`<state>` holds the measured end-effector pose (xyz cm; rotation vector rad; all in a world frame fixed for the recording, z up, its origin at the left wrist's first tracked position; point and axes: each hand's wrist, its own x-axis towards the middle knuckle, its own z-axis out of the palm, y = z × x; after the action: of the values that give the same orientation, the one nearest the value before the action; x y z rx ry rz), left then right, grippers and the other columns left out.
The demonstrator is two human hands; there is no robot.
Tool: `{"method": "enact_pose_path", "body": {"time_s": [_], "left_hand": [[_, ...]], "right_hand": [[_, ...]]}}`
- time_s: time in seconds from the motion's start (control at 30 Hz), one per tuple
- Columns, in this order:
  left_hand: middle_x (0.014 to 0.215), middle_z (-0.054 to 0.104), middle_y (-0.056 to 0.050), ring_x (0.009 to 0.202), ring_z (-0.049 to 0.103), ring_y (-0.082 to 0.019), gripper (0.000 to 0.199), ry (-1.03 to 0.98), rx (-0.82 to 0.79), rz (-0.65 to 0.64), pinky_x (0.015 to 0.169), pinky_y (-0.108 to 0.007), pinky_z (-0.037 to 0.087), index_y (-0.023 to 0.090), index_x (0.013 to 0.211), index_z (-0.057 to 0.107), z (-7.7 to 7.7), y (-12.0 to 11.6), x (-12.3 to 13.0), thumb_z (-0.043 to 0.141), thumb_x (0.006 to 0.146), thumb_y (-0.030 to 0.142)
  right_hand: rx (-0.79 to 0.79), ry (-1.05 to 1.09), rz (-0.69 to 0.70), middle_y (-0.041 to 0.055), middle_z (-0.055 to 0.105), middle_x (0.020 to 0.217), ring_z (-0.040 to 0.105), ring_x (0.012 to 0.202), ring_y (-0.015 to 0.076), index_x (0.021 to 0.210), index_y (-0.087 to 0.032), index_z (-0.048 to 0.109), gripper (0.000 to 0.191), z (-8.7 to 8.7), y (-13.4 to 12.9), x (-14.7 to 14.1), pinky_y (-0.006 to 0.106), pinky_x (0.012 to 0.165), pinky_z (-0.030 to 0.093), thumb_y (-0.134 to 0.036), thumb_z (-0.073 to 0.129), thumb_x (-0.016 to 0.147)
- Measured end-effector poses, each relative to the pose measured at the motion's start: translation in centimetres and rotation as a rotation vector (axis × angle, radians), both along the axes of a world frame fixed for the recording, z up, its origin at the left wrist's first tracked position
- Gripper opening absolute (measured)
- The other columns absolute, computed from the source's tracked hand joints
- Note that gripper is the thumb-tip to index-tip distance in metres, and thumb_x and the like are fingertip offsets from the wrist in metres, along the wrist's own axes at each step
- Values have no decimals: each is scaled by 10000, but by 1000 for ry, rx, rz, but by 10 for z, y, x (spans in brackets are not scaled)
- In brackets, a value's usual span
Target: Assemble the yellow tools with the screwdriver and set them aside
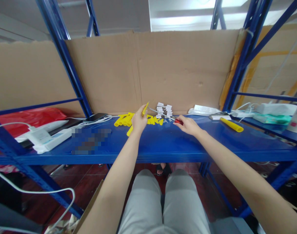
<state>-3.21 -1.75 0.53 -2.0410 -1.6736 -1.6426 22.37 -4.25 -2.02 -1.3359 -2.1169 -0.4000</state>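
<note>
My left hand point(139, 121) is closed on a small yellow piece point(145, 108) that points up above the blue shelf. In my right hand point(187, 125) is a screwdriver point(179, 122) with a red handle, its metal shaft reaching left toward the yellow piece. Whether the two touch is too small to tell. Yellow tubes point(124, 119) lie beside my left hand, and several small yellow pieces point(155, 120) lie between my hands. Behind them is a stack of small white parts point(164, 110). Tiny metal bits point(168, 120) are scattered near the shaft.
A power strip point(57, 139) with cables and a red bag point(33, 120) are at the left. Another yellow tube point(232, 124) lies at the right, near a white packet point(204, 110). Cardboard point(163, 68) backs the blue shelf point(167, 143), between blue posts.
</note>
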Motion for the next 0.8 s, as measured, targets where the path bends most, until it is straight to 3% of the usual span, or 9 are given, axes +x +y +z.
{"method": "enact_pose_path", "body": {"time_s": [0.4,0.63,0.8], "left_hand": [[978,729,-51,921,677,-203,368,13,54,-14,797,-280,492,234,1273,628,-4,5,0,499,930,264],[956,728,-51,877,681,-201,371,6,54,7,767,-292,500,231,1278,624,-4,7,0,526,921,249],[1008,732,-47,907,682,-192,391,29,54,-4,813,-294,511,226,1297,608,-4,5,0,525,914,220]], "right_hand": [[-26,-106,-105,105,728,871,681,789,257,1056,-192,593,285,4,-4,-2,288,623,390,-409,437,957],[-50,16,1,93,711,847,667,718,232,1013,-195,546,235,2,-1,-1,282,607,408,-405,482,928],[9,23,-34,89,708,829,670,719,241,994,-206,543,236,1,0,2,280,585,400,-423,526,905]]}}
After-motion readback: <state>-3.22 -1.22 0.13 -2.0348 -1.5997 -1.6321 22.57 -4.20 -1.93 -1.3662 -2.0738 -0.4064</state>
